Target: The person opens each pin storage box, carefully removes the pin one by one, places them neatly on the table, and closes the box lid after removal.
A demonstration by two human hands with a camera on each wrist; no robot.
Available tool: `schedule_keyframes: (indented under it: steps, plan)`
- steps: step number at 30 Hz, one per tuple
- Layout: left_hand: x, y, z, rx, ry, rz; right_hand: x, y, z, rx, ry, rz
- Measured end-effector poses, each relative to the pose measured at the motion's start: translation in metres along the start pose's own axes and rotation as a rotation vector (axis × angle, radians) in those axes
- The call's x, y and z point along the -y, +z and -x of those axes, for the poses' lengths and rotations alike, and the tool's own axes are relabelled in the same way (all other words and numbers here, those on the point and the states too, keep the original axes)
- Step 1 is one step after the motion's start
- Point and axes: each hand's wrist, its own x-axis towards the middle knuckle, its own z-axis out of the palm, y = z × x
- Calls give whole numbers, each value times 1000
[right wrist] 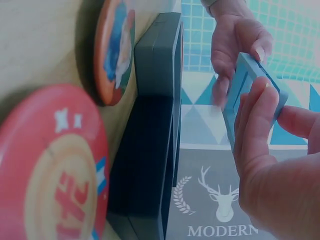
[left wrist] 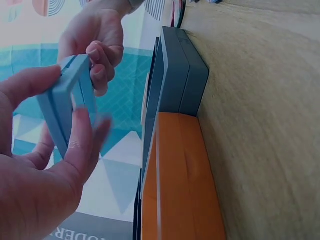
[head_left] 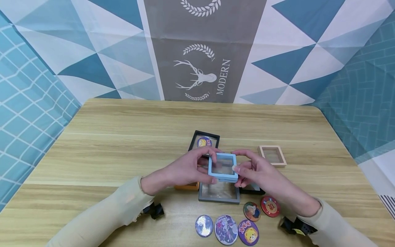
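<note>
A small light-blue square display frame (head_left: 224, 176) with a clear film window is held up above the table between both hands. My left hand (head_left: 191, 167) grips its left side, with the thumb near the bottom corner. On the other side my right hand (head_left: 260, 170) pinches the right edge between thumb and fingers. The left wrist view shows the blue frame (left wrist: 59, 97) edge-on, and a thin gap line runs along its side. Below the hands lie a grey frame (head_left: 219, 199), an orange frame (head_left: 189, 187) and a black frame (head_left: 253, 191), partly hidden by the hands.
Behind the hands is a black frame (head_left: 192, 141) with a purple bear badge (head_left: 204, 141) in it. A pale pink frame (head_left: 280, 163) lies at the right. Several round badges, including a red one (head_left: 270, 206) and a lilac one (head_left: 226, 230), lie on the wooden table (head_left: 123, 137) in front.
</note>
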Motion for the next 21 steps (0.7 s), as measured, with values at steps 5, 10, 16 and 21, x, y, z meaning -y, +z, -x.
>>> schedule_keyframes:
  steps: [5, 10, 16, 21]
  plan:
    - [0, 0, 2, 5, -53, -26, 0, 0, 0, -6, -3, 0]
    - [-1, 1, 2, -1, -57, -62, -1, 0, -1, -4, -5, -1]
    - [-1, -1, 1, 5, -78, -51, -2, -8, -4, -34, 5, 68]
    - [-2, -8, 0, -15, -41, -101, -1, -30, -8, -121, 9, 239]
